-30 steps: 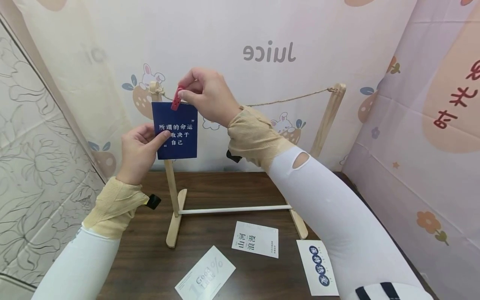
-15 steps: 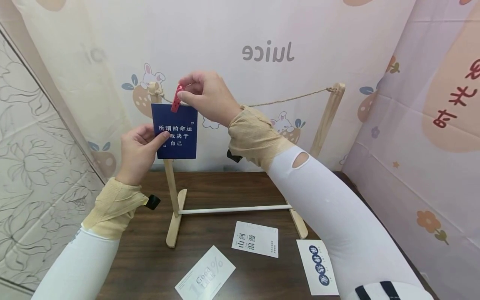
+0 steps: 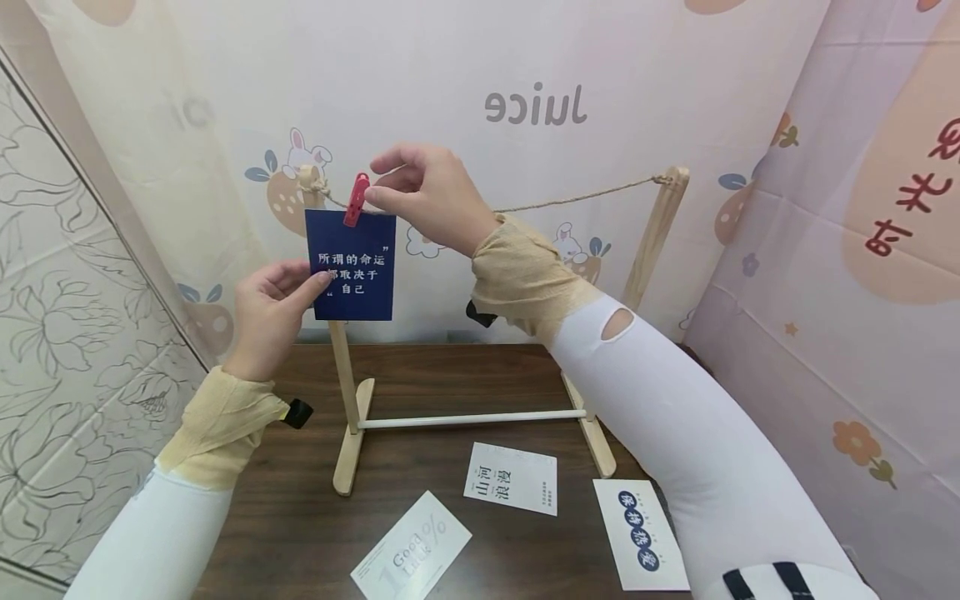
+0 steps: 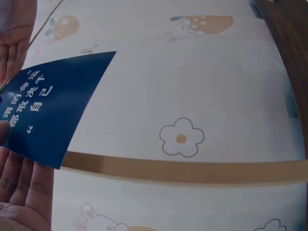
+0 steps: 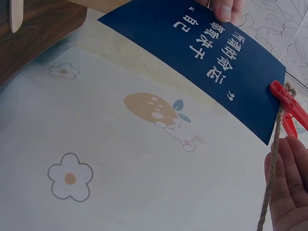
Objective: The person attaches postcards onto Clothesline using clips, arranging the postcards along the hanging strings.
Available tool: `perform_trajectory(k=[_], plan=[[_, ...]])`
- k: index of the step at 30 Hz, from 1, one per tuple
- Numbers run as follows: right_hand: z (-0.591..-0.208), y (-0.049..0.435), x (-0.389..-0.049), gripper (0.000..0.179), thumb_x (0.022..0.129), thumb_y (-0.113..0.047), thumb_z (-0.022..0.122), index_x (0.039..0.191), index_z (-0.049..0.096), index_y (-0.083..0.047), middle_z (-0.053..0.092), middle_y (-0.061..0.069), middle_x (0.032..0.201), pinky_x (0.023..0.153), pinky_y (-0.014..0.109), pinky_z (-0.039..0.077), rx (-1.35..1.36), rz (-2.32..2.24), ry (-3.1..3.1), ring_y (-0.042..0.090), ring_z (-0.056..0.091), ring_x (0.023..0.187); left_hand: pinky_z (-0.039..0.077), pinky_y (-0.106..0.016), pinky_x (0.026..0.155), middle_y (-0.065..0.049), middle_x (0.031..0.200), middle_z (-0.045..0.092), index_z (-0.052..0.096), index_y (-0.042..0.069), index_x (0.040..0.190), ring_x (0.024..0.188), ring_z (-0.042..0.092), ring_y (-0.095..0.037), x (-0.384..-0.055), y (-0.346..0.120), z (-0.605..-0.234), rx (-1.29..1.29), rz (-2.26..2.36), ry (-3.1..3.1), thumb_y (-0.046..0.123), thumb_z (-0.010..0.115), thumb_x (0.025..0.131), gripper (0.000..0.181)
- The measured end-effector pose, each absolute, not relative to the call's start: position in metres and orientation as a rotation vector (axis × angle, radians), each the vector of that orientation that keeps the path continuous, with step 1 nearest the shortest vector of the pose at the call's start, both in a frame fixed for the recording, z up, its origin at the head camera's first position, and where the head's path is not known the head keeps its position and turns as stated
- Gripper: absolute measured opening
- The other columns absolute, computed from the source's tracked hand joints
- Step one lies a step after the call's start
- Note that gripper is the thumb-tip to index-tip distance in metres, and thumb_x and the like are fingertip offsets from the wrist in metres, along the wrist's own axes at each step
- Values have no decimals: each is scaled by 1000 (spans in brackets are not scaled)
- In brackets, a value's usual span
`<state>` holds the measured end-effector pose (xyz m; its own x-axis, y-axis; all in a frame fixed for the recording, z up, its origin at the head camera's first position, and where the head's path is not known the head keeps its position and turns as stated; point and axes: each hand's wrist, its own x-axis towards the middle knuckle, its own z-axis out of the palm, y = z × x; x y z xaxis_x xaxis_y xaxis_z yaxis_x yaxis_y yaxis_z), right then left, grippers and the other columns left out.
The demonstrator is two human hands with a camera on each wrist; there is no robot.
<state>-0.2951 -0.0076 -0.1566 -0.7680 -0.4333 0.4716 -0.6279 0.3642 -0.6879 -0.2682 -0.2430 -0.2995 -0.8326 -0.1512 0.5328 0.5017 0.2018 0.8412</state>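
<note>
While our left hand (image 3: 266, 315) is pinching the navy lettered card (image 3: 352, 265) by its left side, thumb in front and fingers behind, a red plastic clothespin (image 3: 356, 200) is gripping the card's top edge at the twine (image 3: 577, 200), near the left post (image 3: 342, 375) of the wooden rack (image 3: 600, 452); our right hand (image 3: 435, 196) is reaching beside the clothespin with thumb and fingers parted, though we cannot tell whether the thumb tip is touching it. On the dark wood-grain table (image 3: 285, 517), three printed cards (image 3: 517, 479) are lying in front of the white crossbar (image 3: 472, 419).
</note>
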Motion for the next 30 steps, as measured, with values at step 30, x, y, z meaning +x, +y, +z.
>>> perform_trajectory(k=[30], plan=[[-181,62,-269,19,95,1,79,113,75,8,81,20,110,91,26,63,945,1541,-2161,13,77,93,59,-14,71,12,87,80,77,15,100,71,75,-3,-248,-256,-315,-347,-1723,-1895,-1,78,96,17]])
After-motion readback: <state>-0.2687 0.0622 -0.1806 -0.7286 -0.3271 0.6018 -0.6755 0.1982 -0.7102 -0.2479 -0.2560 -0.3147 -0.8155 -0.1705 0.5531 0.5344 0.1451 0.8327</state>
